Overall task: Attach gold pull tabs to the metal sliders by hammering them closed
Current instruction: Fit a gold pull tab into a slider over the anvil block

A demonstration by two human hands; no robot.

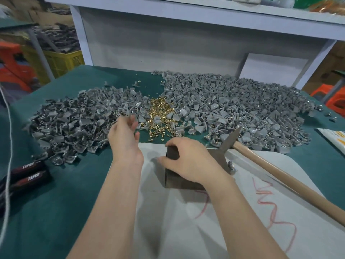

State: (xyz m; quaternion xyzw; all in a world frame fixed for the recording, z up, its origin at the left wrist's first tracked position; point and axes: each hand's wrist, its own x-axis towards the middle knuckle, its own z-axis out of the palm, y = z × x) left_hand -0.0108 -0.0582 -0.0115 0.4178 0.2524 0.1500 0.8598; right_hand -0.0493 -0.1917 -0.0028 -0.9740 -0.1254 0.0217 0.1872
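Two big heaps of grey metal sliders lie on the green table, one at the left and one at the right. Between them is a small pile of gold pull tabs. My left hand hovers at the edge of the left heap and pinches a grey slider at its fingertips. My right hand rests on a dark metal block with its fingers curled over the block's top edge. A hammer with a wooden handle lies to the right, its head against the block.
A white cloth with red scribbles lies under the block. Two black boxes sit at the left table edge beside a white cord. One grey slider sits by the block. A grey backboard and shelf stand behind.
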